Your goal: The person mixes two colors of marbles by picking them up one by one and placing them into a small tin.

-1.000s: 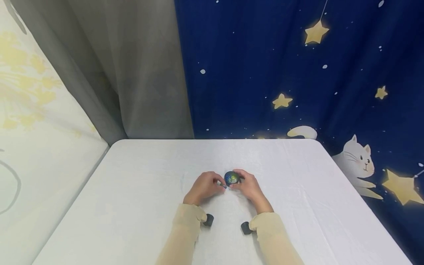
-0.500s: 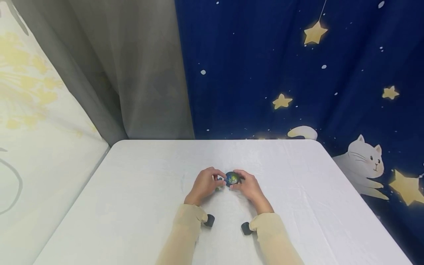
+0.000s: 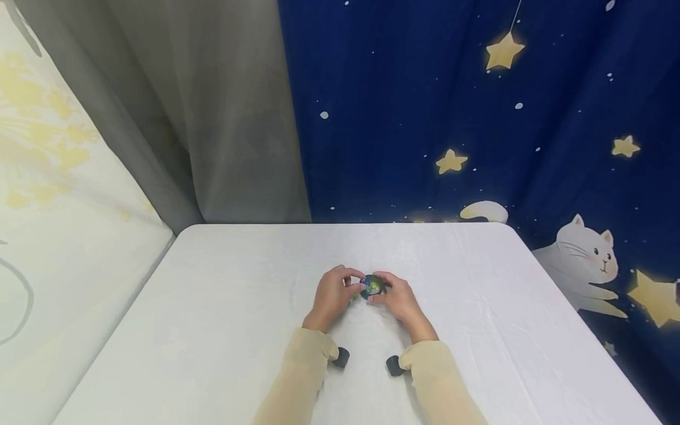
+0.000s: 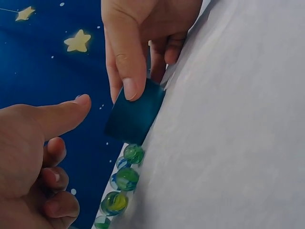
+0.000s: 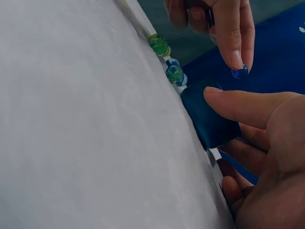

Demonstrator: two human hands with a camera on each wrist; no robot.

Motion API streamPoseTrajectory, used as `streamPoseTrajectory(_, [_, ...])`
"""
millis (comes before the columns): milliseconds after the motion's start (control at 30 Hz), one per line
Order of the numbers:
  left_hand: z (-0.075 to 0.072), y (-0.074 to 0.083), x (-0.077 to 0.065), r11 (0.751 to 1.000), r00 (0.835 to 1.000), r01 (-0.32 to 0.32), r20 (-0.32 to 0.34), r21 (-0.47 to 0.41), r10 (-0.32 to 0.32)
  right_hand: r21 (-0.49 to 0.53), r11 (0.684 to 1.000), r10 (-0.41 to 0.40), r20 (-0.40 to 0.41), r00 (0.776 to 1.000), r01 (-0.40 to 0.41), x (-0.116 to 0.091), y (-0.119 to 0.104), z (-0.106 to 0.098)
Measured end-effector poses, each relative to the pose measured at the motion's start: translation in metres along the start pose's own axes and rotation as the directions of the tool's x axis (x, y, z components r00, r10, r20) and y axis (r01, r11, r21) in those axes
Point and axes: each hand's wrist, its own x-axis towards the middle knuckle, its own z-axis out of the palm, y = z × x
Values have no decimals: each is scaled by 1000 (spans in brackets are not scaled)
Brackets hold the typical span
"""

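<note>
My left hand [image 3: 332, 292] pinches a small blue glass marble [image 5: 239, 72] between thumb and fingertips. That marble is just above a short, dark teal round container [image 5: 209, 114], close over its mouth. My right hand [image 3: 398, 298] grips the container from the right, thumb on the near side and fingers behind, and it stands upright on the table. From the head view, blue, green and yellow colours show within its round mouth [image 3: 373, 284]. Several green and blue glass marbles [image 4: 127, 179] lie on the cloth left of the container, mostly hidden under my left hand in the head view.
A white cloth covers the table [image 3: 212, 283], which has rounded far corners. Behind it hang a grey curtain [image 3: 244, 118] and a dark blue one [image 3: 382, 118] with stars and a cat. Each wrist carries a small black camera block [image 3: 395, 365].
My left hand has lifted from beside the loose marbles and moved slightly away and to the right, over the container's mouth. The right hand and container have stayed in place.
</note>
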Motion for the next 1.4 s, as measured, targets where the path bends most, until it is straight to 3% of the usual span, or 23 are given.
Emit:
streamPoseTrajectory(300, [3,2,0,999,999,36,0,27,-37,-15,1000,-18,-5,1000,17,0,1,1])
streamPoseTrajectory(633, [-15,-2,3,993,990,113,76,30,-115,-1,1000,10,2,1000,-10,0,-1,1])
streamPoseTrajectory(800, [-26,-8,3,987,976,163,151,-12,-160,-1,1000,14,5,1000,-14,0,-1,1])
streamPoseTrajectory(1067, [-37,-19,2,988,945,147,302,-39,-128,0,1000,8,7,1000,-8,1,1,0])
streamPoseTrajectory(1400, [-40,-23,0,985,909,167,393,-39,-138,8,1000,11,3,1000,-11,0,-1,0])
